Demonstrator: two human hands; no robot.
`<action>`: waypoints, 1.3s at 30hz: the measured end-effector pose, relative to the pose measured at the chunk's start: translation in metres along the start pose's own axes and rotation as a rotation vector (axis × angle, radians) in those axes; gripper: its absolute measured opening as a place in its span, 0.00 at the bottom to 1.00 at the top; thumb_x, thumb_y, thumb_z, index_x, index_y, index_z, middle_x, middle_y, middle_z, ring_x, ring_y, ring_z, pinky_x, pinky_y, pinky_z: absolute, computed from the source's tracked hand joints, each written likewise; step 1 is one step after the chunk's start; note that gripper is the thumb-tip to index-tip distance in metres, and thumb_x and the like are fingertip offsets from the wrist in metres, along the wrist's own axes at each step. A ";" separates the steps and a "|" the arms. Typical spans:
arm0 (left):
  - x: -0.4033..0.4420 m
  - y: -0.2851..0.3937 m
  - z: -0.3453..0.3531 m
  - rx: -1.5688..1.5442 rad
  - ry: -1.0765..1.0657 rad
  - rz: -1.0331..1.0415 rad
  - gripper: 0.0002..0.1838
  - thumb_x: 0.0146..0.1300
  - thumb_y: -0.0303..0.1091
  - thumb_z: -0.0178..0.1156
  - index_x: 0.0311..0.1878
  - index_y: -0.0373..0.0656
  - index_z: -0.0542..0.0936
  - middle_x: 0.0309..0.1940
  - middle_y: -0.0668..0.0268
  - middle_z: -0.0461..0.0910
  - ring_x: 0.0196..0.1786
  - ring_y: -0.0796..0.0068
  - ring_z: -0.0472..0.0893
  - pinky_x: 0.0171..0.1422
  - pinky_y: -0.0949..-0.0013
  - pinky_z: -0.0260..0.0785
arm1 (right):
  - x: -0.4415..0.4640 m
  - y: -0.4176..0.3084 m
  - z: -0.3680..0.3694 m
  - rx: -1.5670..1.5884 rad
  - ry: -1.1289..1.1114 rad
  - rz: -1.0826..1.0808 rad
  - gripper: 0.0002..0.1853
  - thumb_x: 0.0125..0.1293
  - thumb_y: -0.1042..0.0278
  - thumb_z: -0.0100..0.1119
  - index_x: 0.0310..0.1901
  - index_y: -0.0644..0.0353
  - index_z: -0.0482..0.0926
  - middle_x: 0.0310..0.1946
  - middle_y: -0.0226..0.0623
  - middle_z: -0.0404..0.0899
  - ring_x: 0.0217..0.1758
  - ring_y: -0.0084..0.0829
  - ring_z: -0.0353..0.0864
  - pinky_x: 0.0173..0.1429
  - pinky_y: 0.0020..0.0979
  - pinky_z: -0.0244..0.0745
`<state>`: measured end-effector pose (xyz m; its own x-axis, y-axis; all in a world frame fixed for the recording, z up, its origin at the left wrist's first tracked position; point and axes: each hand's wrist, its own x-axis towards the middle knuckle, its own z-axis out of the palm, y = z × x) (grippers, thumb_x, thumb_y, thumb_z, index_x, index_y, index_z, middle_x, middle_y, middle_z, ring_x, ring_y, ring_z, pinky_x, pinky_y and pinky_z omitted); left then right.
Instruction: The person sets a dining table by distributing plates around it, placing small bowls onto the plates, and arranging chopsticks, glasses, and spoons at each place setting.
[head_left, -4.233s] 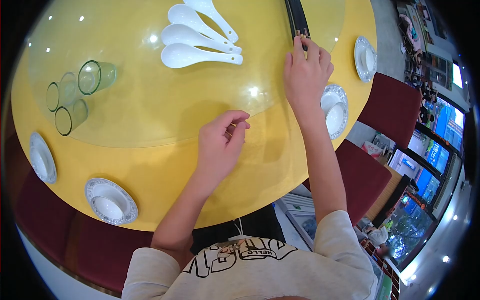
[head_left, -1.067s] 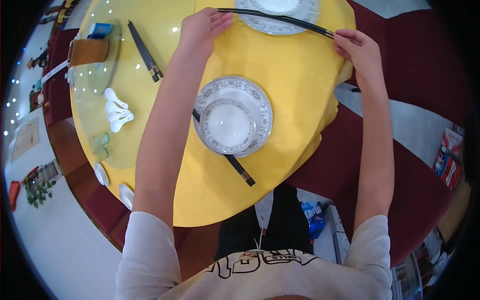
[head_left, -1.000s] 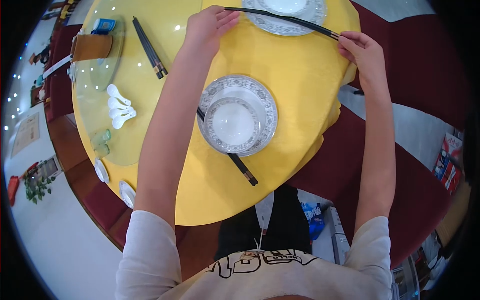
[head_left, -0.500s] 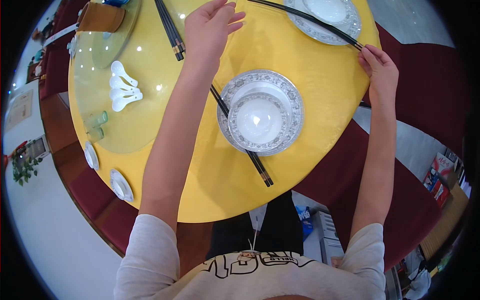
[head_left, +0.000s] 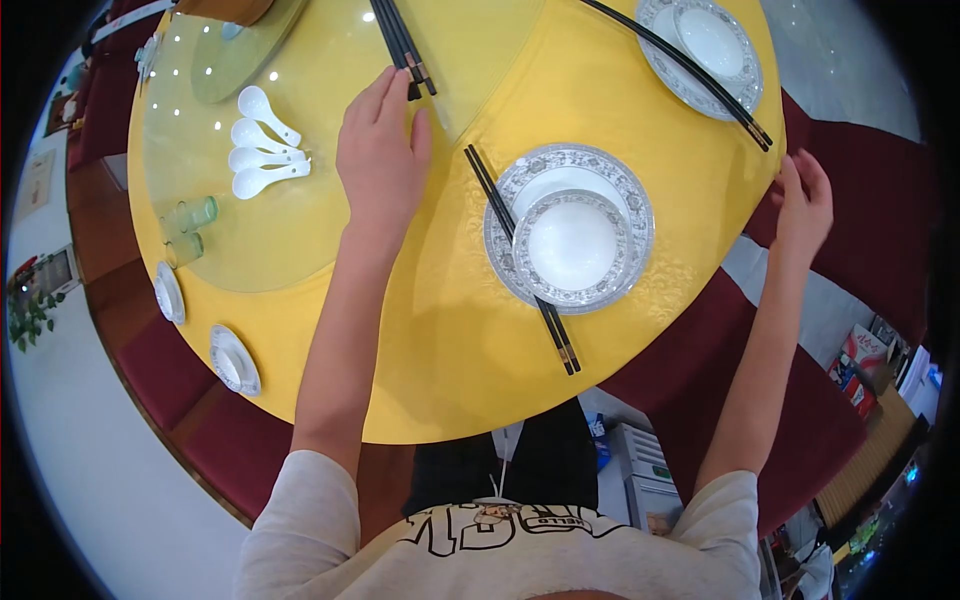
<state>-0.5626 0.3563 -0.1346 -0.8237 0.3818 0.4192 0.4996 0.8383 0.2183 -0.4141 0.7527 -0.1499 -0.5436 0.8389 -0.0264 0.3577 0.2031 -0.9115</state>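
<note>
My left hand (head_left: 382, 160) reaches over the glass turntable, fingers stretched out and thumb apart. Its fingertips are at the near ends of a bunch of black chopsticks (head_left: 402, 45); whether they touch, I cannot tell. My right hand (head_left: 804, 208) hangs at the table's right edge with loosely bent fingers and nothing in it. Just above it lie the ends of a black chopstick pair (head_left: 700, 75), resting across a patterned plate (head_left: 655, 78) that bears a small bowl (head_left: 712, 42). Nearer to me, another pair of chopsticks (head_left: 555, 335) slants across a plate (head_left: 625, 185), partly under its bowl (head_left: 572, 245).
Several white spoons (head_left: 262, 180) and green-tinted glasses (head_left: 190, 215) stand on the turntable (head_left: 300, 235). Small plate-and-bowl sets (head_left: 235, 360) line the left edge of the yellow tablecloth (head_left: 430, 390). Dark red chairs (head_left: 850, 180) surround the table.
My right hand has let go of the chopsticks on the far plate and drawn back slightly. My left hand has come down to the chopstick bunch. The view has shifted.
</note>
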 end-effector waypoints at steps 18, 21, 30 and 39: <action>-0.048 -0.021 -0.028 -0.028 -0.245 0.058 0.31 0.65 0.39 0.61 0.69 0.39 0.68 0.72 0.60 0.66 0.74 0.57 0.64 0.76 0.51 0.55 | -0.232 -0.125 0.087 0.255 -0.699 0.236 0.07 0.67 0.80 0.58 0.46 0.66 0.80 0.40 0.31 0.81 0.42 0.19 0.79 0.47 0.21 0.74; -0.080 -0.027 -0.050 -0.096 -0.328 0.049 0.30 0.65 0.38 0.60 0.69 0.37 0.68 0.72 0.59 0.65 0.75 0.56 0.63 0.77 0.50 0.53 | -0.285 -0.108 0.121 0.272 -0.803 0.413 0.11 0.70 0.76 0.57 0.52 0.67 0.79 0.46 0.35 0.82 0.46 0.22 0.81 0.49 0.23 0.76; -0.140 -0.041 -0.086 -0.323 -0.295 0.009 0.27 0.60 0.25 0.58 0.65 0.37 0.73 0.68 0.54 0.70 0.71 0.53 0.69 0.75 0.47 0.57 | -0.328 -0.108 0.205 0.621 -0.594 0.725 0.21 0.78 0.61 0.48 0.62 0.70 0.73 0.51 0.39 0.81 0.49 0.27 0.83 0.51 0.27 0.79; -0.162 -0.077 -0.117 -0.606 -0.165 -0.202 0.27 0.53 0.17 0.55 0.61 0.35 0.76 0.64 0.53 0.75 0.65 0.52 0.74 0.72 0.48 0.61 | -0.324 -0.116 0.234 0.524 -0.582 0.677 0.17 0.78 0.61 0.47 0.55 0.68 0.76 0.44 0.43 0.84 0.44 0.30 0.85 0.47 0.29 0.82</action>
<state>-0.4364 0.1840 -0.1162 -0.9233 0.3350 0.1880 0.3537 0.5503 0.7563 -0.4568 0.3393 -0.1318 -0.6845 0.2935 -0.6673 0.4258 -0.5820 -0.6928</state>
